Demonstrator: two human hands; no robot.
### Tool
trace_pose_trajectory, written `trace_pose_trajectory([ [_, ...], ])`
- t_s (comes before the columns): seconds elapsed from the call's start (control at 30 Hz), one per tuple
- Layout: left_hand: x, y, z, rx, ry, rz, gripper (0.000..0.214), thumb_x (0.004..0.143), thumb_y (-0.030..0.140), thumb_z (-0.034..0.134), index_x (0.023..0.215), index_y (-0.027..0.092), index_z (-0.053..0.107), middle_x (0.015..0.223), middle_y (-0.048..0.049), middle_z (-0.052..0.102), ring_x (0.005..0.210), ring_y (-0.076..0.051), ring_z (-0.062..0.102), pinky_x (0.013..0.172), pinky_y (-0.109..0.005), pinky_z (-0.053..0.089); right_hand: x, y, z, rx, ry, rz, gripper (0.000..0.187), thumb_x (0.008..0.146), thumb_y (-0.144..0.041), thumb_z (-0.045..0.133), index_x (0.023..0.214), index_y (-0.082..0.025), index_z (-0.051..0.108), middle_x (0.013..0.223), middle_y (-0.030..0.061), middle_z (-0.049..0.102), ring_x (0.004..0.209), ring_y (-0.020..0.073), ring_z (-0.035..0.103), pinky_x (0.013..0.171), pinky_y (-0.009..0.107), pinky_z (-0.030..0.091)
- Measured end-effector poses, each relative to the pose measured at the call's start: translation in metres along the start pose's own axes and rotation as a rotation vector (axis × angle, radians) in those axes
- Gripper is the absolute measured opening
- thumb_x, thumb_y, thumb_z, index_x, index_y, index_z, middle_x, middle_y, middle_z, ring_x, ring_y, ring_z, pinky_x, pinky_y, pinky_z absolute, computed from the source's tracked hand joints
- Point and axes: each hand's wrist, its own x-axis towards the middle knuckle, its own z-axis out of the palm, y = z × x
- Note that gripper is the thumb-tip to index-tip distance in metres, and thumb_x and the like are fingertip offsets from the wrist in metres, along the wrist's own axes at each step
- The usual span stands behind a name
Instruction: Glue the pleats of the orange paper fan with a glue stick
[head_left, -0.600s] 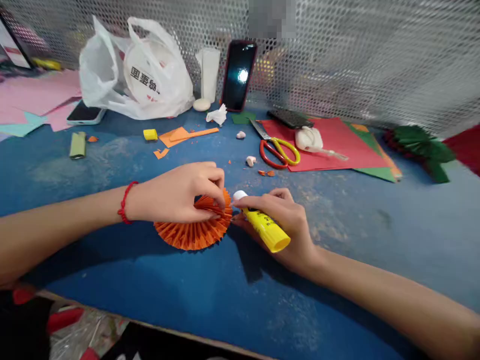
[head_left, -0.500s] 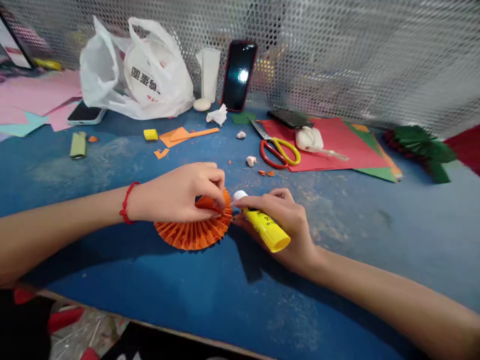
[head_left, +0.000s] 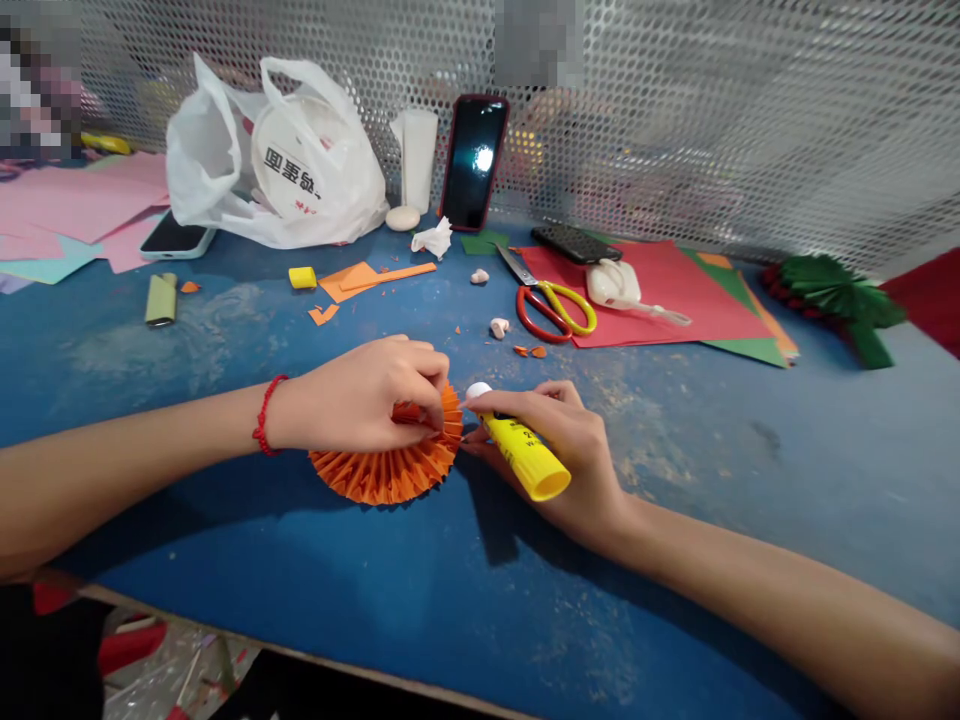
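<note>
An orange pleated paper fan [head_left: 390,468] lies on the blue table [head_left: 420,590]. My left hand [head_left: 360,395], with a red cord at the wrist, pinches the fan's folds at its upper right edge. My right hand [head_left: 574,450] holds a yellow glue stick [head_left: 523,458], tilted, with its white tip right beside the fan's edge where my left fingers grip.
Red-and-yellow scissors [head_left: 551,300], red and green paper sheets [head_left: 675,290], a white plastic bag [head_left: 277,160], two phones [head_left: 472,160], a white cylinder [head_left: 418,155], orange scraps [head_left: 352,278], a green folded fan [head_left: 832,295] and a perforated metal screen [head_left: 712,110] lie beyond.
The view shifted slightly. My hands, the fan and the glue stick hold nearly the same pose.
</note>
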Motion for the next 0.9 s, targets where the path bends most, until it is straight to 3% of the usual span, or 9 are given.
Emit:
trace_pose_trajectory([
  [0.17, -0.001, -0.006, -0.003, -0.073, 0.018, -0.013, 0.007, 0.083, 0.017, 0.072, 0.077, 0.020, 0.076, 0.074, 0.0014, 0.059, 0.069, -0.009, 0.055, 0.071, -0.025, 0.037, -0.001, -0.001, -0.003, 0.004, 0.020, -0.015, 0.037, 0.083, -0.018, 0.074, 0.116, -0.025, 0.057, 0.092, -0.0022, 0.075, 0.072, 0.0151, 0.064, 0.078, 0.036, 0.037],
  [0.37, 0.000, -0.014, -0.006, -0.234, 0.031, -0.001, 0.007, 0.084, 0.019, 0.071, 0.083, 0.020, 0.078, 0.076, 0.0006, 0.061, 0.069, -0.009, 0.059, 0.065, -0.019, 0.043, 0.000, 0.000, -0.005, 0.039, 0.005, -0.099, 0.049, 0.082, -0.014, 0.073, 0.124, -0.026, 0.052, 0.098, -0.0004, 0.072, 0.079, 0.0175, 0.059, 0.075, 0.035, 0.039],
  [0.57, 0.001, -0.011, -0.003, -0.254, 0.051, 0.001, 0.006, 0.083, 0.018, 0.072, 0.083, 0.020, 0.078, 0.077, 0.0005, 0.062, 0.068, -0.009, 0.060, 0.064, -0.019, 0.044, -0.001, -0.001, -0.004, 0.013, 0.001, -0.123, 0.049, 0.082, -0.011, 0.070, 0.125, -0.026, 0.053, 0.090, -0.0009, 0.066, 0.076, 0.0171, 0.051, 0.072, 0.033, 0.036],
  [0.9, 0.001, -0.011, -0.001, -0.274, 0.042, -0.019, 0.007, 0.083, 0.018, 0.072, 0.083, 0.020, 0.078, 0.078, 0.0005, 0.062, 0.069, -0.008, 0.061, 0.065, -0.019, 0.046, -0.001, -0.001, -0.004, -0.011, -0.004, -0.116, 0.048, 0.082, -0.013, 0.070, 0.125, -0.025, 0.052, 0.089, -0.0017, 0.067, 0.076, 0.0165, 0.053, 0.074, 0.033, 0.034],
])
